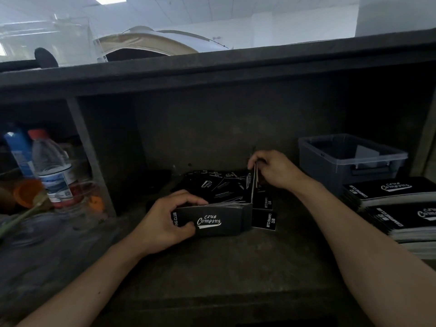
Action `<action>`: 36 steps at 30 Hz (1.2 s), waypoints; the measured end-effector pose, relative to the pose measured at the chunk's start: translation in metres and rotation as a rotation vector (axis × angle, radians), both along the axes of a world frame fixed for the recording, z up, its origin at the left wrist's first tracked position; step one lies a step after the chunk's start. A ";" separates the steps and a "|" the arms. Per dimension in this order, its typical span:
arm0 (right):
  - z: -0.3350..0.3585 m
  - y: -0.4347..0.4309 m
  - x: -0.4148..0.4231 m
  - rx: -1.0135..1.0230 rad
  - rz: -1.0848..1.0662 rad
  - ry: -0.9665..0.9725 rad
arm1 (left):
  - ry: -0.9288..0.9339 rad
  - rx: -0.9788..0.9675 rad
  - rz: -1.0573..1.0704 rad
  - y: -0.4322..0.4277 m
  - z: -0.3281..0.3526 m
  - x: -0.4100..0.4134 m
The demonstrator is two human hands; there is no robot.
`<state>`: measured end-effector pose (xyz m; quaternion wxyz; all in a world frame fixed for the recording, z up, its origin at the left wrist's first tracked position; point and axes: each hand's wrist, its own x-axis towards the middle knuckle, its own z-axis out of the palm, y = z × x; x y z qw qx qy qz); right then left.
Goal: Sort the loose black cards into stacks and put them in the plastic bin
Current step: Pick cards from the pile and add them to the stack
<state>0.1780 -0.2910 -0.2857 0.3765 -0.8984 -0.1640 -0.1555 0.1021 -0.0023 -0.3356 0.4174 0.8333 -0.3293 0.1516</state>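
Observation:
My left hand (166,220) grips a thick stack of black cards (217,220) printed "Club Camping", held on edge on the dark counter. Just behind the stack's right end, my right hand (274,169) pinches a few black cards (254,182) upright. Between and behind the hands lies a loose heap of black cards (219,185), with single cards (264,219) lying to the right of the stack. A clear plastic bin (349,159) stands at the back right, open on top; what it holds is hard to tell.
Two finished piles of black cards (387,192) lie on the right below the bin. A left cubby holds water bottles (52,168) and orange things (27,192). A dark shelf (212,74) overhangs the work niche.

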 end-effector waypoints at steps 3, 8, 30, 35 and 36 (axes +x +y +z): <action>0.005 0.005 -0.004 0.224 0.051 0.109 | -0.001 -0.022 -0.014 0.000 0.001 -0.002; -0.001 0.010 -0.004 0.036 0.083 -0.075 | -0.013 -0.020 -0.010 -0.001 0.000 0.000; 0.008 0.016 -0.025 -0.040 0.432 0.403 | 0.077 -0.101 0.008 0.002 -0.005 0.007; 0.016 0.011 -0.032 -0.106 0.393 0.478 | 0.022 -0.064 0.042 0.003 -0.007 0.009; 0.016 0.011 -0.032 -0.135 0.375 0.487 | 0.014 -0.055 0.048 0.003 -0.008 0.009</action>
